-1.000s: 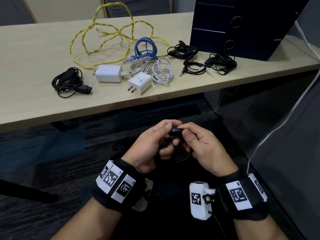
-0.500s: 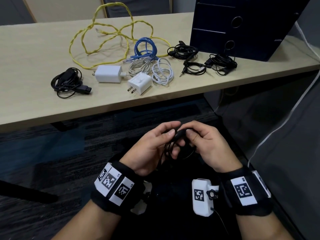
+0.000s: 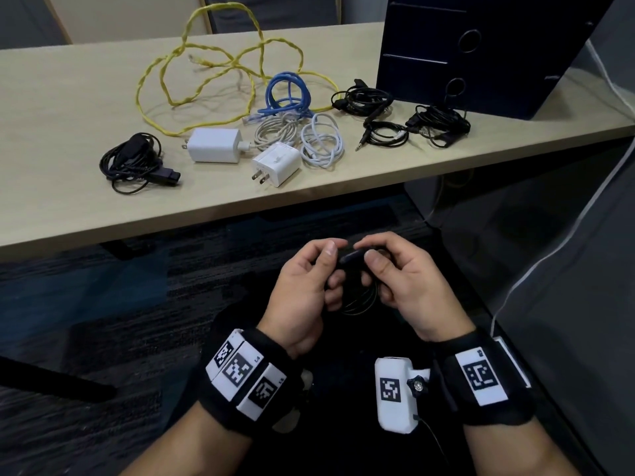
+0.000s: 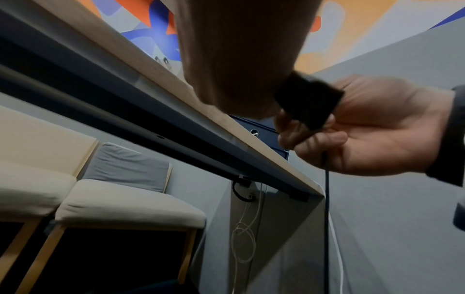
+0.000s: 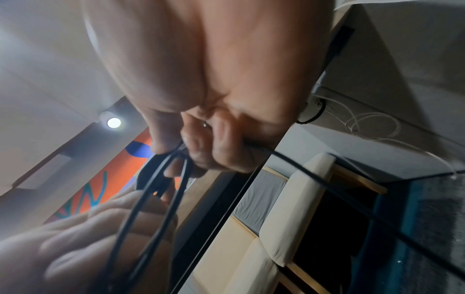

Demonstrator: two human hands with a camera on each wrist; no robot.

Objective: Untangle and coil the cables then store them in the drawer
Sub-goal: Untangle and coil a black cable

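Black cable (image 3: 357, 297) in both hands, below the table's (image 3: 68, 207) near edge — the left hand (image 3: 302, 286) and right hand (image 3: 409, 286) face each other, fingers curled, pinching its thick dark end between thumb and forefinger tips. Thin loops hang under the fingers. Beyond the fingertips, on the tabletop, lie the yellow cable (image 3: 220, 70), blue cable (image 3: 288, 97), two white chargers (image 3: 214, 146) and more black bundles (image 3: 132, 163), with the dark drawer unit (image 3: 481, 53) beyond the right fingers.
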